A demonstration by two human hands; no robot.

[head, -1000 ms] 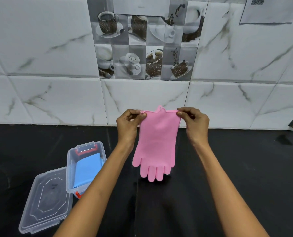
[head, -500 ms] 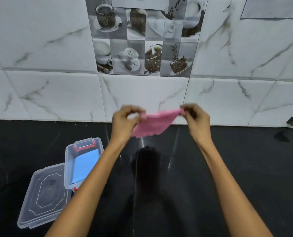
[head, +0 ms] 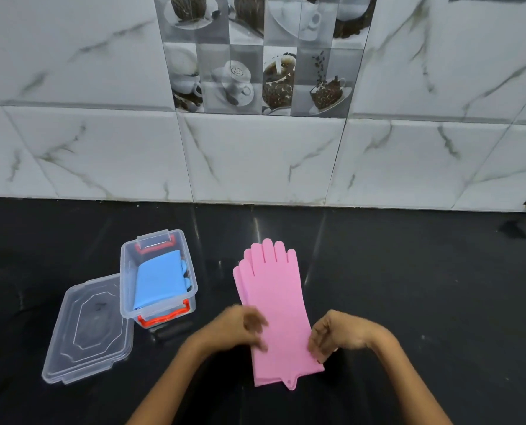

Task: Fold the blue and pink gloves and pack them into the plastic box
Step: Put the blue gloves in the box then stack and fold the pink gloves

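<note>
Now laid flat on the table (head: 408, 302), pink gloves (head: 275, 305), no longer held up by the cuff. Left hand (head: 240, 328) and right hand (head: 336, 334) flanking the cuff end, fingers loosely curled, pinching nothing. Ready for folding; blue gloves (head: 160, 279) already inside the plastic box (head: 126, 271).

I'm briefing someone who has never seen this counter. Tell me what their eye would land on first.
The pink gloves lie flat at the centre of the black counter, fingers toward the wall, with the left hand and right hand at their cuff end. To the left sits the clear plastic box holding folded blue gloves, its lid beside it.
</note>
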